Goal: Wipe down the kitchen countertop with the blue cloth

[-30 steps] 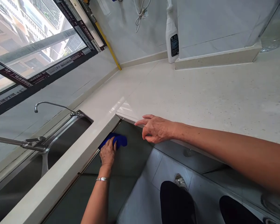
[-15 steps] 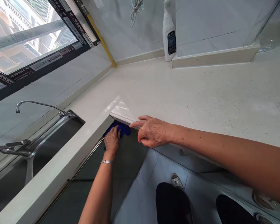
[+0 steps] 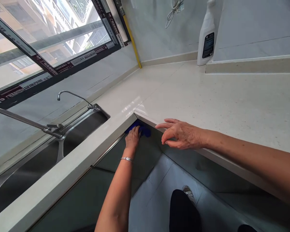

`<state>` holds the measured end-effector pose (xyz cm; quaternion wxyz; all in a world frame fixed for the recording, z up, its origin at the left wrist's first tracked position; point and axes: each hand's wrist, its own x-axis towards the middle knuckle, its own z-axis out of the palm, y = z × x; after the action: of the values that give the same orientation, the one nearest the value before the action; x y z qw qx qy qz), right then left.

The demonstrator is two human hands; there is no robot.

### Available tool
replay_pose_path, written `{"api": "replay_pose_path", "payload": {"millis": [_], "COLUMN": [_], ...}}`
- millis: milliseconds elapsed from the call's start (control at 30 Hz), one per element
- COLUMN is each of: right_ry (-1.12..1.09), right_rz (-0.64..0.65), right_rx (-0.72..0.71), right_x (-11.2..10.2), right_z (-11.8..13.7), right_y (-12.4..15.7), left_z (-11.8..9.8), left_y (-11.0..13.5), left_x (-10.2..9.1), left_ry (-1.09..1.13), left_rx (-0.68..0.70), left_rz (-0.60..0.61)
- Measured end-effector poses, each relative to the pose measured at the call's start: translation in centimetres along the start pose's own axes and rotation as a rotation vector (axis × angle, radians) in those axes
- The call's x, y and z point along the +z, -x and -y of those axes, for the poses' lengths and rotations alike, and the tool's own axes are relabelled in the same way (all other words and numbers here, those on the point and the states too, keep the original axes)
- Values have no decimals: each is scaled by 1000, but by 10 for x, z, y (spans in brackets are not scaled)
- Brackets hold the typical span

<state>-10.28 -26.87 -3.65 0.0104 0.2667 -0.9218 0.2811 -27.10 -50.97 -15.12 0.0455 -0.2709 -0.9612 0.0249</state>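
My left hand (image 3: 132, 139), with a silver bracelet at the wrist, is closed on a blue cloth (image 3: 145, 130). The cloth lies against the dark cabinet front (image 3: 147, 151), just under the inner corner of the white countertop (image 3: 174, 96). Part of the cloth is hidden behind my fingers. My right hand (image 3: 180, 134) is at the counter's front edge, to the right of the cloth. Its fingers are apart and hold nothing. Whether it touches the edge I cannot tell.
A steel double sink (image 3: 81, 130) with a thin curved tap (image 3: 73, 94) and a larger faucet (image 3: 21, 118) is on the left. By the wall stands a white spray bottle (image 3: 206, 35). A yellow pipe (image 3: 132, 42) runs down the corner. Tiled floor (image 3: 157, 193) lies below.
The whole view has shifted, so the counter, sink and hands appear farther right. My left hand still grips the cloth in the corner. My right hand stays by the counter edge, fingers apart.
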Motion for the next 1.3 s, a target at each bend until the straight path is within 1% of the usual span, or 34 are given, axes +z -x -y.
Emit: {"api": "replay_pose_path", "payload": {"millis": [67,200,367,467,600,700,767,833,900,1000,1067,1133,1200,1300], "right_ry": [-13,-35,-38,-35,-18,-49,-52,-19,34,86,108,129,141,146], "right_rz": [6,6,22,21,-1,-84,-112,-61,31,112,98,45,10,-9], "right_rx": [-2,4,28,43,75,121,99,26,-40,-46,-34,-14,-7,-29], "right_x": [0,1,-1,-1,2,3,1,-2,-5,-6,-4,-2,1,4], "right_z": [-1,-2,-3,-2,-3,-4,-3,-1,2,8,14,20,24,23], "right_y": [0,1,3,4,2,2,8,20,38,71,88,97,100,100], "left_z": [12,44,79,92,104,109,112,115,118,122,120,116,110,98], "left_y": [19,64,118,141,161,169,172,174,174,173,169,163,154,139], "left_x": [-1,-3,-6,-9,-15,-20,-23,-27,-29,-28,-24,-19,-14,-8], "left_ry": [-1,-29,-56,-61,-71,-67,-60,-52,-46,-40,-40,-39,-40,-45], "left_rx": [-29,-109,-220,-264,-313,-315,-307,-294,-277,-253,-247,-237,-219,-191], "left_rz": [7,20,10,9,18,17,18,23,31,32,22,7,-11,-33]}}
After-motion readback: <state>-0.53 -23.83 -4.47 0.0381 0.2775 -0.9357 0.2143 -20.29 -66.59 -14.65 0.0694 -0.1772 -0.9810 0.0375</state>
